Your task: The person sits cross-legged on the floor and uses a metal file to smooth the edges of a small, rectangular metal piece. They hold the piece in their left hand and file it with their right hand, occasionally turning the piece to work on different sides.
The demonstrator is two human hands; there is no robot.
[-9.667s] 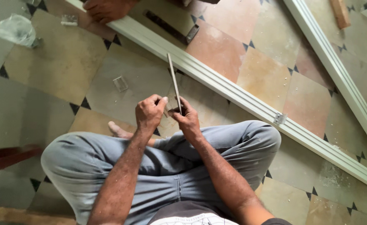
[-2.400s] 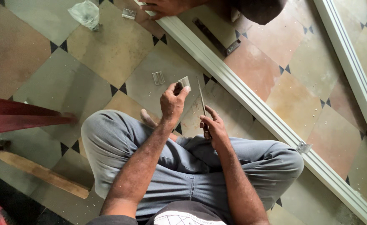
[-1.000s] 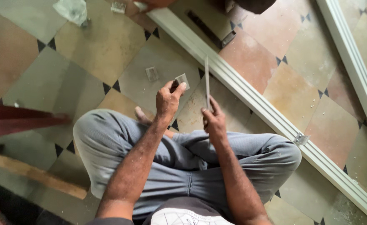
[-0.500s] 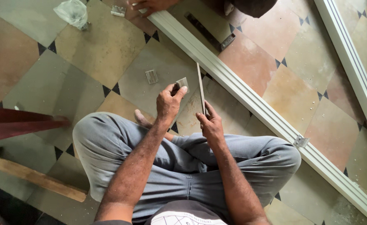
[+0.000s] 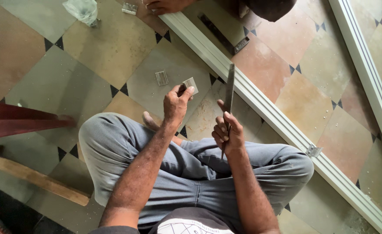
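Person sits cross-legged on a tiled floor [image 5: 113, 52]. Left hand [image 5: 175, 106] is raised, fingers pinched shut on a small metal plate [image 5: 190, 84] held at the fingertips, about 11 o'clock from the knees. Right hand [image 5: 227, 134] is wrapped tight round the lower end of a flat file [image 5: 229, 93], blade standing nearly upright, tip toward 12 o'clock. Plate and file are near each other but apart, with a clear gap between them.

Step, as I judge it: the plate is being dressed with the file, caught in a pause with the tool off the work. The next stroke would need the plate edge brought against the file face and kept pinched firmly so it does not twist out of the fingers.

A second small plate [image 5: 161, 78] lies on the floor at 10 o'clock from the left hand. A long pale frame rail [image 5: 277, 121] runs diagonally from 12 to 4 o'clock, with a small bracket [image 5: 313, 151] on it at 3 o'clock.

Packages: a crumpled clear plastic bag [image 5: 83, 9] at top left, contents unclear. No labels or signs readable. Red bar [image 5: 21, 121] at 9 o'clock, wooden handle [image 5: 39, 181] at 8 o'clock. Another person's hand [image 5: 165, 6] rests at the rail's top end.
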